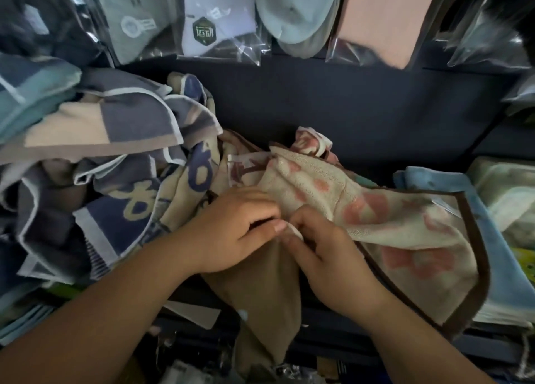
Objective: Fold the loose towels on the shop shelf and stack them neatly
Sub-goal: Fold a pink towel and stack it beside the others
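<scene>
A cream towel with pink flowers and a brown border (pixel 405 233) lies crumpled across the middle and right of the dark shelf (pixel 347 108). My left hand (pixel 231 233) and my right hand (pixel 327 253) meet at its near edge, both pinching the cloth with curled fingers. A plain brown part (pixel 260 291) hangs down below my hands over the shelf's front. To the left sits a loose heap of blue, grey and beige patterned towels (pixel 115 180).
Bagged socks and cloths (pixel 208 21) hang above the shelf. A light blue towel (pixel 492 238) lies under the flowered one at the right, beside a packaged greenish item (pixel 506 192). A folded teal towel (pixel 31 94) rests at the far left.
</scene>
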A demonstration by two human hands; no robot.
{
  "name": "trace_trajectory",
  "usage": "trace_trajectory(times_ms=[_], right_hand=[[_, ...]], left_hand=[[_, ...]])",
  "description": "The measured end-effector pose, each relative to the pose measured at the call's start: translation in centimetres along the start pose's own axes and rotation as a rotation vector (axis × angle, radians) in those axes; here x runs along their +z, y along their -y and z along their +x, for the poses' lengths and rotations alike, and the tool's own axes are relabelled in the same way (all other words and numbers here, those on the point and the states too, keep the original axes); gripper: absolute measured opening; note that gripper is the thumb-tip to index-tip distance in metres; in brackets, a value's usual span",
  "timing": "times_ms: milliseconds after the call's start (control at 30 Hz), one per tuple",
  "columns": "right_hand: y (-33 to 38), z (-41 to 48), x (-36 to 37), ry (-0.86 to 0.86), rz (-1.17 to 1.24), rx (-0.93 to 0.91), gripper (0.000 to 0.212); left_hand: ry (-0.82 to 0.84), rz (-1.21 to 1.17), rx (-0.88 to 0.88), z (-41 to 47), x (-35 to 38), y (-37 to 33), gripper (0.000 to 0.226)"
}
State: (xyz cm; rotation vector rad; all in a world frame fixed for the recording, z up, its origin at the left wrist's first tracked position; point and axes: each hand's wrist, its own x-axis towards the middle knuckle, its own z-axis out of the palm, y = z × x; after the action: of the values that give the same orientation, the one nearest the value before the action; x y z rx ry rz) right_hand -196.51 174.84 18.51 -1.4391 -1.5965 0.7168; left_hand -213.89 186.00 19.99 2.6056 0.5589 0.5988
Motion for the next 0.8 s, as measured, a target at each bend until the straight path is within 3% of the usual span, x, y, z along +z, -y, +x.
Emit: trace_trajectory(times_ms=[333,533,700,800], right_hand=[[3.1,-0.8,-5.0,0.102,0.470,0.129,0.010],[2.2,-2.5,-8.9,0.063,0.317,0.147,0.063],[2.8,-3.2,-13.6,0.215,0.106,0.198,0.065],[3.3,-3.3,-15.3,0.210,-0.010,0.235,0.056]], left_hand=[[-0.254,-0.437,-0.071,0.9,-3.8,-3.9,0.031],[-0.466,-0.796,-0.117,1.2,-6.6,-4.4,0.024],[-0.555,-0.619,-0.315,1.2,-7.6,-2.7,0.040],[-0.639,-0.490,-0.413,1.4,-7.0,-1.4,0.027]])
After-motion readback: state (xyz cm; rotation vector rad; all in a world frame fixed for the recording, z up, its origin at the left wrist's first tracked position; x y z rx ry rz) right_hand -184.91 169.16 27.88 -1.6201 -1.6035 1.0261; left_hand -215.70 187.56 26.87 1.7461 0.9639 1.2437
